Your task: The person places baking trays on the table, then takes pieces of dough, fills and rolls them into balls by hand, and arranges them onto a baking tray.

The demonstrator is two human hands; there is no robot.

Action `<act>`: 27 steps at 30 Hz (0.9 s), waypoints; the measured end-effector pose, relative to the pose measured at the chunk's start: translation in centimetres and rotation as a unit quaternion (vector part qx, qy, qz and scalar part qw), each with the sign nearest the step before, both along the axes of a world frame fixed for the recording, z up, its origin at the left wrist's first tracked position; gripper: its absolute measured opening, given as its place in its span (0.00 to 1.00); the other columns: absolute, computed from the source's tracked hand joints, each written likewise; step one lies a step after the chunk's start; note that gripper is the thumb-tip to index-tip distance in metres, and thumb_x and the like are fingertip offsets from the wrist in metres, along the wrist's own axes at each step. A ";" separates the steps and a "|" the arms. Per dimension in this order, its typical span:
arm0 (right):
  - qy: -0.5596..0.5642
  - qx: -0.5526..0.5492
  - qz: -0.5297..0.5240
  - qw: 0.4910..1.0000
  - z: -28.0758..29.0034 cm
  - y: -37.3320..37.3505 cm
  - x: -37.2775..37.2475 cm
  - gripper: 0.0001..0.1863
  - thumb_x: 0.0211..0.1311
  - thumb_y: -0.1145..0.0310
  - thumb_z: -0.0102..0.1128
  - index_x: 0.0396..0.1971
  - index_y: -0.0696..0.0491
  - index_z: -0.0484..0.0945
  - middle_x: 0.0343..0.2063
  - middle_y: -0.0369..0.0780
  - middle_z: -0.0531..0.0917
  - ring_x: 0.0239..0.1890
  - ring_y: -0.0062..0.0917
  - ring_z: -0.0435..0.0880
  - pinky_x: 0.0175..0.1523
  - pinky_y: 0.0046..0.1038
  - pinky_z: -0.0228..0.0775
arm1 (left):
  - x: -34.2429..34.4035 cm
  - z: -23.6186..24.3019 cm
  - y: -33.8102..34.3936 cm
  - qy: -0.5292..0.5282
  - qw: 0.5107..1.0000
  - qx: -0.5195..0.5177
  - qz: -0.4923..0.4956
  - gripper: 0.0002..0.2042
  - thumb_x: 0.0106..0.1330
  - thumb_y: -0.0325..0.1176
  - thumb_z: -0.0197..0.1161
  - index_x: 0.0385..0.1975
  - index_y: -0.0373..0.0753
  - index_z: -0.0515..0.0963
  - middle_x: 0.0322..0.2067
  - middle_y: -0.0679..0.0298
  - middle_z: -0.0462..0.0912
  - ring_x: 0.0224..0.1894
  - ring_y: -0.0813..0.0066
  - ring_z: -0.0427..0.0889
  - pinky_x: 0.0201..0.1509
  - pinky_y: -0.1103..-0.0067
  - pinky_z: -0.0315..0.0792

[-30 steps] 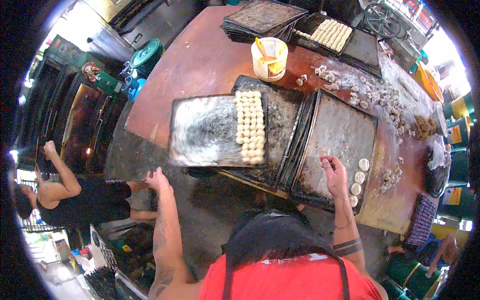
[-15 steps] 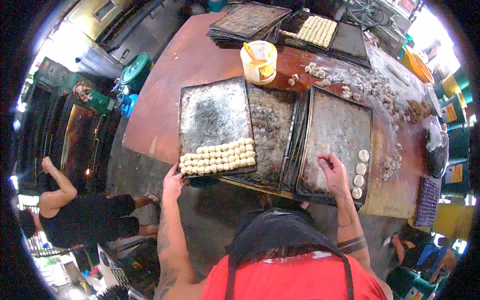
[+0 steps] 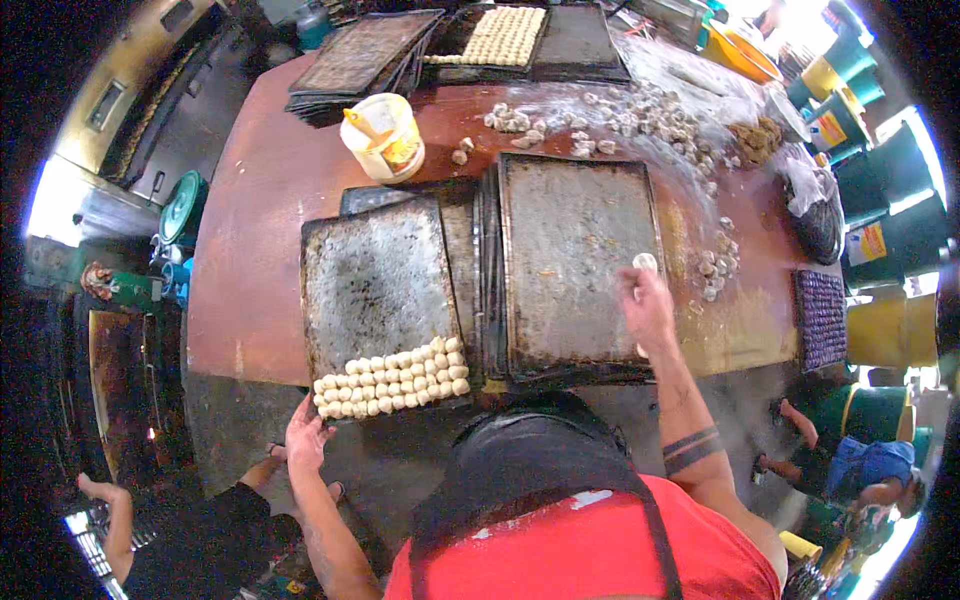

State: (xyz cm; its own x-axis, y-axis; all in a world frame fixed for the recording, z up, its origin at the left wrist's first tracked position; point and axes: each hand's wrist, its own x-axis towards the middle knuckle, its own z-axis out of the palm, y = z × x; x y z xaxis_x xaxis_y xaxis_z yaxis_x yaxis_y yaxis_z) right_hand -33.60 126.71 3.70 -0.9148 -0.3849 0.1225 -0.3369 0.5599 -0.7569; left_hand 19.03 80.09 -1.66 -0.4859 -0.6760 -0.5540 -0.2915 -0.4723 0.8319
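My left hand (image 3: 308,437) holds the near left corner of a dark, worn baking tray (image 3: 375,270), fingers closed on its rim. Rows of small pale dough balls (image 3: 390,385) fill that tray's near end. Over the right edge of a second dark tray (image 3: 575,260), on a stack, is my right hand (image 3: 645,308). A round, flattened dough piece (image 3: 645,262) lies just beyond its fingertips. These fingers are bent and slightly blurred, and the hand hides most of the tray's edge below it, so I cannot see whether anything is in them.
A white bucket (image 3: 383,140) with an orange-handled tool stands beyond the left tray. Floured dough lumps (image 3: 640,125) are scattered at the far right. Stacked trays (image 3: 365,55) and a tray of dough balls (image 3: 503,38) sit at the back. One person (image 3: 205,535) is at left, another (image 3: 870,470) at right.
The view has turned, so the table and trays sit differently in it. My right hand has moved from the tray's middle to the dough pieces at its right edge. My left hand stays at the tray corner.
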 end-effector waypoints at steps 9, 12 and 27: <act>0.050 0.315 -0.149 0.936 -4.0 13.9 -18.4 0.22 0.60 0.63 0.60 0.55 0.50 0.83 0.54 0.49 0.82 0.55 0.47 0.82 0.62 0.44 0.75 | -8.6 4.0 6.3 -0.403 0.732 -0.543 -0.086 0.15 0.63 0.26 0.64 0.49 0.30 0.79 0.41 0.51 0.86 0.45 0.57 0.85 0.56 0.69 0.77; 0.008 0.386 -0.153 0.910 -6.2 14.6 -20.4 0.20 0.62 0.63 0.60 0.54 0.50 0.83 0.53 0.48 0.83 0.56 0.47 0.83 0.61 0.45 0.76 | -16.8 5.9 12.6 -0.196 0.867 -0.439 -0.129 0.13 0.64 0.28 0.65 0.48 0.32 0.81 0.42 0.50 0.85 0.45 0.54 0.85 0.55 0.67 0.77; -0.215 -0.366 -0.105 0.899 -2.5 10.0 -9.2 0.06 0.70 0.70 0.61 0.40 0.56 0.81 0.33 0.35 0.82 0.36 0.20 0.80 0.42 0.24 0.76 | -36.0 4.1 17.9 -0.062 0.980 -0.191 -0.003 0.09 0.59 0.27 0.66 0.39 0.32 0.84 0.33 0.57 0.87 0.34 0.66 0.85 0.41 0.70 0.79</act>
State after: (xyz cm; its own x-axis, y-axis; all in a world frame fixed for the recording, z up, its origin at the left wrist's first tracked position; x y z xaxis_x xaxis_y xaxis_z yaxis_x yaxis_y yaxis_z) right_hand -42.78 136.66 1.16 -0.9813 -0.1587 -0.1088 0.1292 -0.1245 -0.9838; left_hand -16.96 97.95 2.42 -0.4351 -0.8427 -0.3172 -0.4035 -0.1324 0.9054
